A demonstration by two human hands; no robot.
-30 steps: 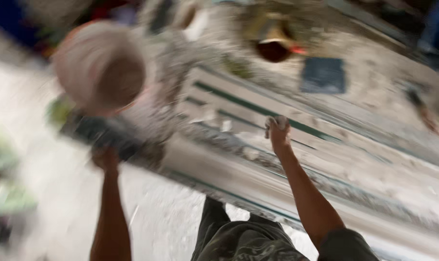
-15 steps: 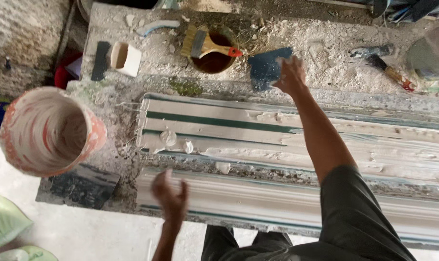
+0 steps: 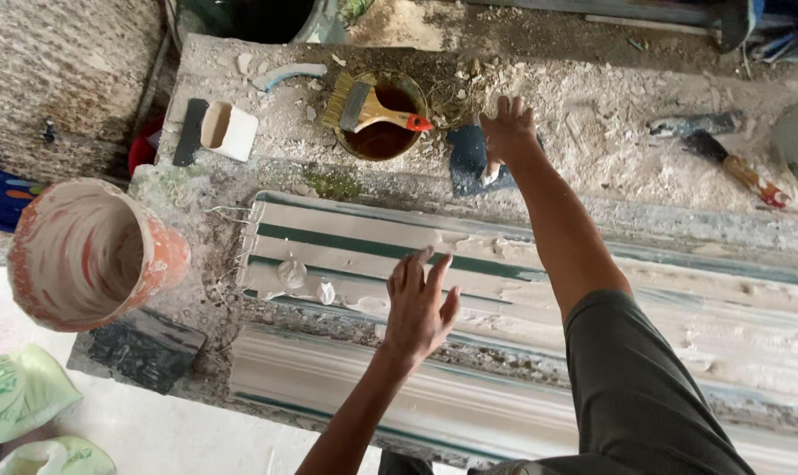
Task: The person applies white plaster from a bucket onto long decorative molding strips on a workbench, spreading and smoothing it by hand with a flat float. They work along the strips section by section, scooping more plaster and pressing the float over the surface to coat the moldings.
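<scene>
My right hand [image 3: 507,129] reaches far across the bench and rests on a dark blue flat piece [image 3: 469,157], fingers spread over it; I cannot tell whether it grips it. My left hand [image 3: 419,305] hovers open, fingers apart, above a long white moulded strip [image 3: 364,255] smeared with wet plaster. Just beyond sits a round tin of brown liquid [image 3: 383,134] with a wide brush [image 3: 364,105] laid across it.
An orange bucket coated in white plaster [image 3: 95,255] stands at the left bench end. A small white cup [image 3: 229,129] and a dark scraper [image 3: 190,132] lie at the back left. Another brush [image 3: 733,167] lies at the right. Green bags [image 3: 21,396] lie on the floor.
My left hand has risen from the bench's near edge up over the white strip. My right hand stays on the blue piece. The view has steadied and shifted a little.
</scene>
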